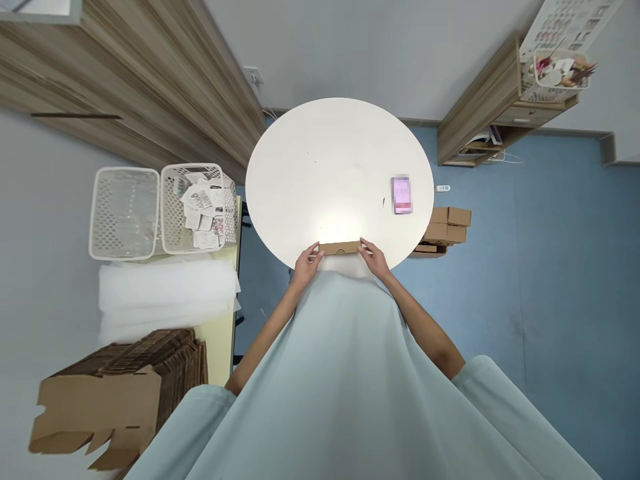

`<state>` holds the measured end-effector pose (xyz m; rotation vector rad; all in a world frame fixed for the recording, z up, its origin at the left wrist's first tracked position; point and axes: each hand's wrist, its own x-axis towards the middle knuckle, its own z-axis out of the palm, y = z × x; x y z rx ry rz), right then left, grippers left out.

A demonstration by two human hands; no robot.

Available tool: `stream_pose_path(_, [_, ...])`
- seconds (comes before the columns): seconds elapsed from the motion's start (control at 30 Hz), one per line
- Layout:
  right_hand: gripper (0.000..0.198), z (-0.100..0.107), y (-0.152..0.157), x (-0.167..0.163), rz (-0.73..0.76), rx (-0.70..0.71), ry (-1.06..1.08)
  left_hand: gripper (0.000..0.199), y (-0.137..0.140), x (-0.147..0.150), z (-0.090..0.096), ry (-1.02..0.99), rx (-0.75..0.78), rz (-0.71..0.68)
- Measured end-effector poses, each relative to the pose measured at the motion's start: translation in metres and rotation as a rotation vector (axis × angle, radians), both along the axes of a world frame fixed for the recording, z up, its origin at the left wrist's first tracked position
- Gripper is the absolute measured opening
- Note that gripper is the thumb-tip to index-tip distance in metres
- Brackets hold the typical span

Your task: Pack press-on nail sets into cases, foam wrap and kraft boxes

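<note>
Pale shirt (350,373) is filling my foreground. Left hand (307,265) and right hand (374,258) are pinching a brown box's (341,249) ends at the counter's (305,153) near edge (folding looking nearly complete, I am judging); flat cardboard (103,403) is lying unassembled.

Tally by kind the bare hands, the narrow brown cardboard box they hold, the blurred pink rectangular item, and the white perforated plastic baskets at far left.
Hands (left hand, right hand): 2
Cardboard box: 1
Pink item: 1
Plastic baskets: 2
Total: 6
</note>
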<state>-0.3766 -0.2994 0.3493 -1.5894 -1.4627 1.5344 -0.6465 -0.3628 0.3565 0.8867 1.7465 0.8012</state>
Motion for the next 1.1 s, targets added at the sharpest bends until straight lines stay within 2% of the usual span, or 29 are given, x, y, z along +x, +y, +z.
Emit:
stream_pose_path(0.33, [0.060, -0.007, 0.003, -0.001, 0.032, 0.045, -0.021, 0.045, 0.006, 0.001, -0.020, 0.013, 0.085, 0.076])
stream_pose_path(0.73, [0.066, -0.006, -0.003, -0.011, -0.049, 0.050, 0.006, 0.040, 0.011, 0.001, -0.021, 0.075, 0.109, 0.109])
stream_pose_path(0.9, [0.065, -0.004, -0.012, -0.010, -0.069, 0.012, 0.057, 0.042, -0.001, 0.005, -0.017, 0.040, 0.066, 0.136])
stream_pose_path(1.1, [0.064, -0.005, -0.042, -0.001, -0.091, 0.017, 0.140, 0.048, -0.029, 0.012, -0.006, 0.033, -0.014, 0.141])
